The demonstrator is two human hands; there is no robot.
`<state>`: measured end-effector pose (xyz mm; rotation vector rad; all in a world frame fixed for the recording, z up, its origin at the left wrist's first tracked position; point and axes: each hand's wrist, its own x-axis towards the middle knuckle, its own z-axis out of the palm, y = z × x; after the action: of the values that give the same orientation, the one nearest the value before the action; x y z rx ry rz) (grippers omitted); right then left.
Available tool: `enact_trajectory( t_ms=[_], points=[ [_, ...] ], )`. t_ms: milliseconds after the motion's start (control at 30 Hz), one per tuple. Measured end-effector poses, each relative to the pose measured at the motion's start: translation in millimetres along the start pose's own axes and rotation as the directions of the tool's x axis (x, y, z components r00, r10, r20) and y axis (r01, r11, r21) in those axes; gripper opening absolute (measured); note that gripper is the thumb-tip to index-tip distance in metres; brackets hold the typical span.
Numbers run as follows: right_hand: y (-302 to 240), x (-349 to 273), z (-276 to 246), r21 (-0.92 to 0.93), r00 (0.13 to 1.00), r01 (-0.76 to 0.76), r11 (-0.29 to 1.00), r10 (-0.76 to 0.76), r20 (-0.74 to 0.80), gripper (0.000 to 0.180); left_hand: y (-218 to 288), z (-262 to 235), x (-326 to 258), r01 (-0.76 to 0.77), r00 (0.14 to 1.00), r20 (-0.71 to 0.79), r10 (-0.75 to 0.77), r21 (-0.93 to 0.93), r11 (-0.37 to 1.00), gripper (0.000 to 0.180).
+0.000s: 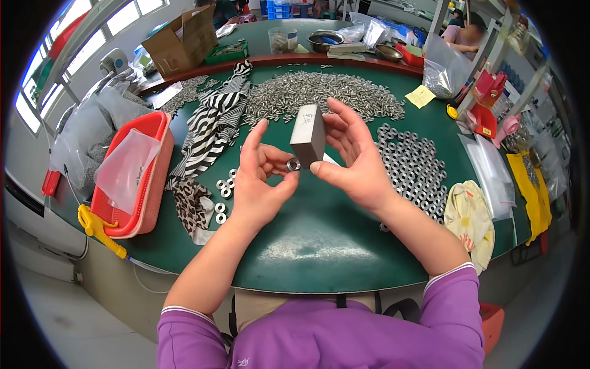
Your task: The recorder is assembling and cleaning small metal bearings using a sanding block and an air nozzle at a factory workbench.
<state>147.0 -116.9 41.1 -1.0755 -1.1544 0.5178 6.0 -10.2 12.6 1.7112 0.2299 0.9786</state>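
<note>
My left hand (pixel 261 175) pinches a small metal ring (pixel 293 164) between thumb and fingers. Right beside it, my right hand (pixel 356 157) grips a grey rectangular metal block (pixel 308 136), thumb on its lower corner and fingers behind it. The block has handwriting on its pale top face. Both hands are raised over the middle of the green table (pixel 307 258). Several loose rings (pixel 225 192) lie left of my left forearm, and a large batch of similar rings (pixel 415 172) is spread on the right. Behind the block lies a wide heap of small metal pins (pixel 319 92).
A red plastic basket (pixel 163 144) with a plastic bag stands on the left, a yellow air gun (pixel 97 227) beside it. Striped cloth (pixel 212 117) and leopard-print cloth (pixel 190 203) lie nearby. On the right are a pale glove (pixel 470 221) and plastic sheets (pixel 488 169). Another person (pixel 465 35) sits far right.
</note>
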Motion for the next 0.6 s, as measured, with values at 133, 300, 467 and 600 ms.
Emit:
enact_trajectory(
  t_ms=[133,300,467,600],
  points=[
    [9,-4,4,-0.127,0.999,0.022,0.992,-0.025,-0.025,0.078,3,2,-3,-0.046,0.998,0.038,0.043,0.074,0.996,0.083],
    [10,2,-6,-0.184,0.994,0.006,0.983,-0.026,-0.102,0.081,0,4,-3,-0.044,0.998,0.038,0.043,0.040,0.998,0.079],
    [13,3,-4,-0.332,0.992,-0.013,0.943,-0.030,-0.122,0.083,2,3,-5,-0.117,0.992,0.063,0.112,0.085,0.989,0.076],
    [0,-5,2,-0.194,0.996,-0.024,0.981,0.007,-0.087,0.082,-1,4,-5,-0.111,0.994,0.024,0.109,0.087,0.990,0.074]
  ],
)
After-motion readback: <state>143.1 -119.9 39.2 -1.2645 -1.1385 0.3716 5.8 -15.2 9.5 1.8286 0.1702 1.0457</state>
